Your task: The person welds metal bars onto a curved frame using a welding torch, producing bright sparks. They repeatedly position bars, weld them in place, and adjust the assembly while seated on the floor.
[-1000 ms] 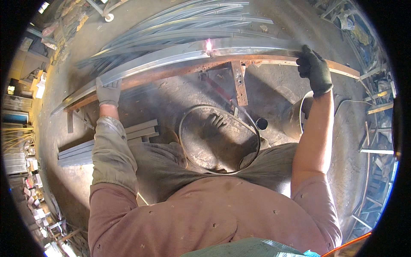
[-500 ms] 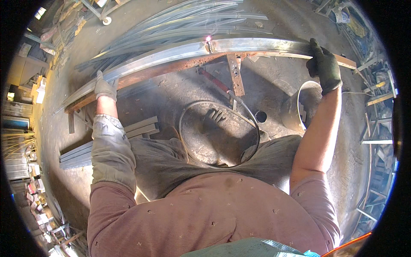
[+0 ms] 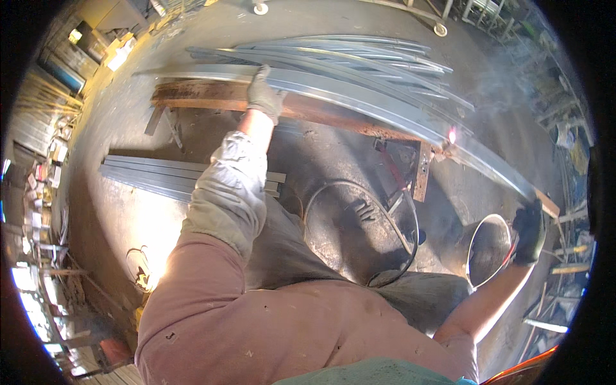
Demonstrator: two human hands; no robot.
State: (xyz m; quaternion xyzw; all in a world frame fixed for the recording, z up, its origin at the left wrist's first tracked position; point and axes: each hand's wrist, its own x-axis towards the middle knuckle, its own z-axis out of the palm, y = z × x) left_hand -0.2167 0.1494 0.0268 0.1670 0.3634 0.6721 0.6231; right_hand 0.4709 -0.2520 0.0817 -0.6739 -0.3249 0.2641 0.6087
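Head view: the metal bar (image 3: 378, 102) lies along the rusty beam (image 3: 199, 92), left hand (image 3: 264, 96) gripping it; the right hand (image 3: 529, 231) is near the beam's right end (too dark to tell its grip). A pink glow (image 3: 452, 135) suggests unfinished hot work; loose bars (image 3: 333, 52) lie beyond the beam.

One left hand (image 3: 264, 99) at 11 o'clock and one right hand (image 3: 530, 234) at 3 o'clock make two. One rusty beam (image 3: 308, 109) goes from 10 to 3 o'clock. One pink glowing spot (image 3: 452, 135) at 2 o'clock. One round tub (image 3: 463, 249) near 4 o'clock. Two white wheels (image 3: 260, 9), near 12 and 1. One pile of thin bars (image 3: 333, 56) at 12 o'clock, maybe ten, since they overlap.
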